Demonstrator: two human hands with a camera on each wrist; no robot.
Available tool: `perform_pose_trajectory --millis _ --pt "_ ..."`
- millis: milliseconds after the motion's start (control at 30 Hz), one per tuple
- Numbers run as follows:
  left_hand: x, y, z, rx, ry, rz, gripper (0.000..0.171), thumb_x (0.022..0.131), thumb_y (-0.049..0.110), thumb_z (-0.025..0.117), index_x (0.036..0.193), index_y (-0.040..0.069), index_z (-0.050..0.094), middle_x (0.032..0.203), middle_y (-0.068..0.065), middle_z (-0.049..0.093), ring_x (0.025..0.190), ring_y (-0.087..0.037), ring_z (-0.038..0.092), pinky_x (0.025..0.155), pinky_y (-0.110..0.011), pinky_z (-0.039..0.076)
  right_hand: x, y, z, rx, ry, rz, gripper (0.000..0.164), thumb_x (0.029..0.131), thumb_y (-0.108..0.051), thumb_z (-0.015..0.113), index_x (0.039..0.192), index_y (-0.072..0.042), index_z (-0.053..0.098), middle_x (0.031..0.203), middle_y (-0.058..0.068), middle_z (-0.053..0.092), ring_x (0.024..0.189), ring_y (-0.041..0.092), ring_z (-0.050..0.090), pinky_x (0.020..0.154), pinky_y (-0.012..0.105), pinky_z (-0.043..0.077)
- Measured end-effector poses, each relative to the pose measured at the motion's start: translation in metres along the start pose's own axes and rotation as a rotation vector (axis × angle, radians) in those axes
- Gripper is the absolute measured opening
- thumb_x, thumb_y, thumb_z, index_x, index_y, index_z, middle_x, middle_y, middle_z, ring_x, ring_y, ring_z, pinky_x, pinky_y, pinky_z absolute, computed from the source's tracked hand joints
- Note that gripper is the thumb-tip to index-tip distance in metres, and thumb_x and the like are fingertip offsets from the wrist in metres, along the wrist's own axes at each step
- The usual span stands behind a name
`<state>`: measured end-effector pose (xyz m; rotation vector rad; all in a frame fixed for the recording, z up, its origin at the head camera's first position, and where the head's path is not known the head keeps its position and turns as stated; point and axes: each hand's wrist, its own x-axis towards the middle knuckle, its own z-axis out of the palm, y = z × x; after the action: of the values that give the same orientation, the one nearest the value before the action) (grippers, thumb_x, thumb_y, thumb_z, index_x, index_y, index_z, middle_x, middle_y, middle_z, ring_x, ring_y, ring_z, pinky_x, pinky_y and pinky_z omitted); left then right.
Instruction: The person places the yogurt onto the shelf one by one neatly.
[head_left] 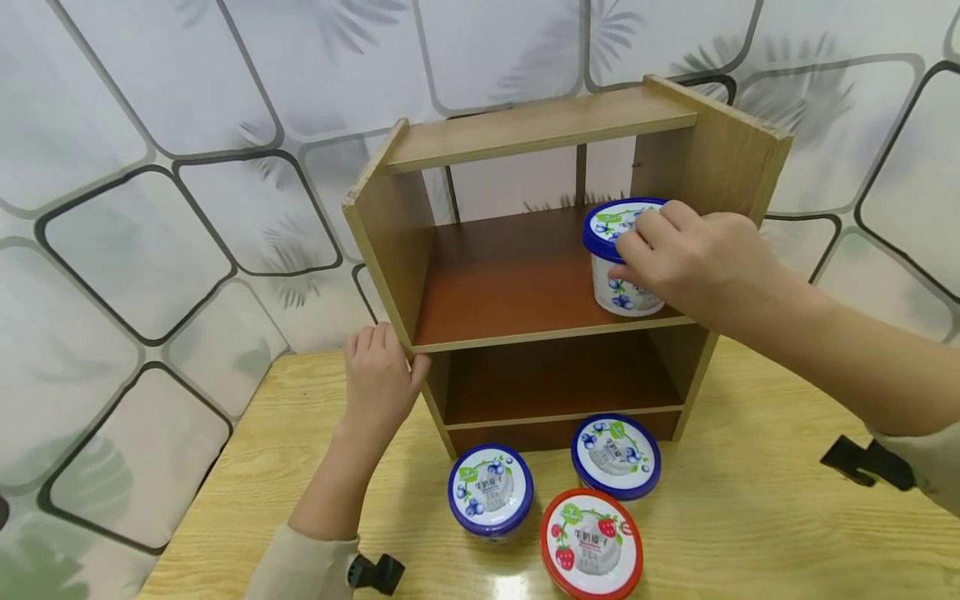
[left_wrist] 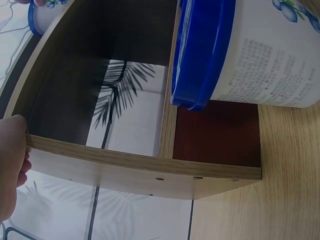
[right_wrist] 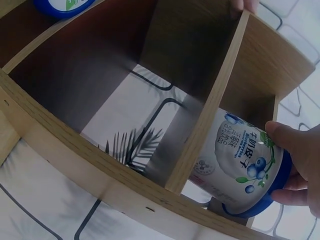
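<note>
In the head view my right hand grips a blue-lidded tub with blueberries printed on it. The tub is upright at the right end of the upper compartment of a small wooden shelf. Seen from the right wrist, the thumb and fingers lie on the lid and side of that tub. My left hand holds the shelf's left side panel at the height of the middle board, thumb in front. From the left wrist, this hand shows at the panel's edge.
Two more blue-lidded tubs and one red-lidded tub stand on the wooden table before the shelf. A wall with a patterned covering rises behind it.
</note>
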<state>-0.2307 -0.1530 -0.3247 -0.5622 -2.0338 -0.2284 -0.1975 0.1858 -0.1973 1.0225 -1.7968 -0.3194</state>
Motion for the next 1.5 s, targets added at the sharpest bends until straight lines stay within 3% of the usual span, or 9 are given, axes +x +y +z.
perform_pose_trajectory --millis 200,467,833,1067,1267,1500 --pt "-0.001 0.000 0.000 -0.001 -0.007 -0.002 0.020 0.079 0.016 0.053 0.076 -0.004 0.050 0.067 -0.016 0.051 0.065 -0.034 0.047 0.065 -0.044 0.035 -0.002 0.003 0.007 -0.025 0.020 0.008 0.050 0.102 -0.029 0.031 0.070 0.006 0.047 0.060 0.017 0.047 0.049 0.030 0.045 0.034 0.033 0.032" --pt "0.000 0.000 0.000 0.003 -0.023 -0.002 0.023 0.081 0.019 0.050 0.076 -0.003 0.049 0.067 -0.017 0.052 0.065 -0.035 0.048 0.065 -0.044 0.035 -0.005 0.005 0.010 -0.033 0.016 0.022 0.051 0.102 -0.031 0.032 0.074 0.008 0.051 0.063 0.019 0.051 0.052 0.032 0.049 0.039 0.038 0.043" --pt "-0.001 -0.001 0.001 -0.001 -0.009 -0.002 0.020 0.079 0.017 0.051 0.076 -0.003 0.049 0.067 -0.017 0.052 0.066 -0.035 0.048 0.065 -0.044 0.035 -0.008 -0.002 0.004 -0.039 0.039 0.121 0.057 0.100 -0.038 0.034 0.072 0.008 0.051 0.063 0.021 0.055 0.052 0.034 0.051 0.041 0.039 0.043" --pt "0.000 0.000 0.001 -0.011 -0.014 -0.006 0.021 0.081 0.018 0.052 0.076 -0.002 0.049 0.066 -0.016 0.051 0.065 -0.035 0.048 0.066 -0.044 0.035 -0.005 -0.010 -0.002 -0.051 0.110 0.101 0.052 0.099 -0.034 0.040 0.070 0.008 0.048 0.061 0.022 0.054 0.050 0.036 0.050 0.045 0.043 0.042" --pt "-0.001 0.000 0.001 -0.006 -0.012 -0.007 0.021 0.081 0.018 0.051 0.076 -0.003 0.049 0.068 -0.017 0.053 0.065 -0.035 0.048 0.066 -0.045 0.035 -0.008 -0.017 -0.004 0.001 0.163 0.079 0.051 0.098 -0.035 0.043 0.064 0.003 0.041 0.056 0.018 0.050 0.047 0.033 0.046 0.043 0.040 0.040" --pt "0.000 -0.001 0.002 -0.002 -0.011 -0.001 0.021 0.080 0.017 0.052 0.076 -0.003 0.050 0.067 -0.017 0.053 0.066 -0.036 0.049 0.065 -0.044 0.036 -0.014 -0.027 -0.011 0.043 0.120 0.074 0.051 0.098 -0.036 0.042 0.069 0.006 0.046 0.058 0.018 0.051 0.048 0.032 0.047 0.045 0.039 0.042"
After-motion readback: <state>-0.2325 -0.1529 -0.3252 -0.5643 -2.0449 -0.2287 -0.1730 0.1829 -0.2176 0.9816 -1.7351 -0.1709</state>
